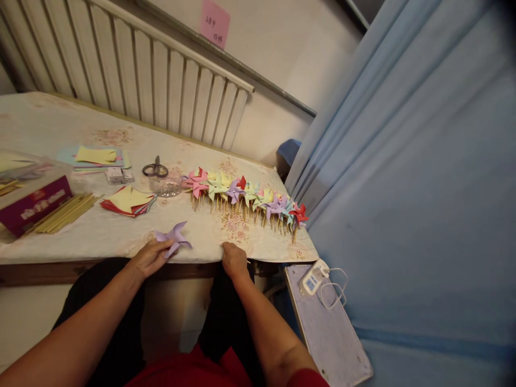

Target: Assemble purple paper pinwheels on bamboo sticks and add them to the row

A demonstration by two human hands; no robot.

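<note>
My left hand [151,258] pinches a lilac paper pinwheel [174,238] by one side, just above the table's front edge. The pinwheel's blades are folded, and no stick shows on it. My right hand [235,259] is closed in a fist at the same edge, farther right. A short pale tip beside it looks like the end of a thin stick; the fingers hide the rest. Beyond my left hand lies a stack of cut paper pieces [128,200], yellow on top with red below. Finished pinwheels on sticks [250,196] lie in a long row beyond my right hand.
On the flowered tablecloth [161,142] are black-handled scissors [155,169], a clear dish of small metal pieces [167,188], more paper [97,156], small boxes [119,174], wooden sticks [66,214] and a purple box [36,207]. A power strip [314,277] sits on a low stand beside a blue curtain [423,188].
</note>
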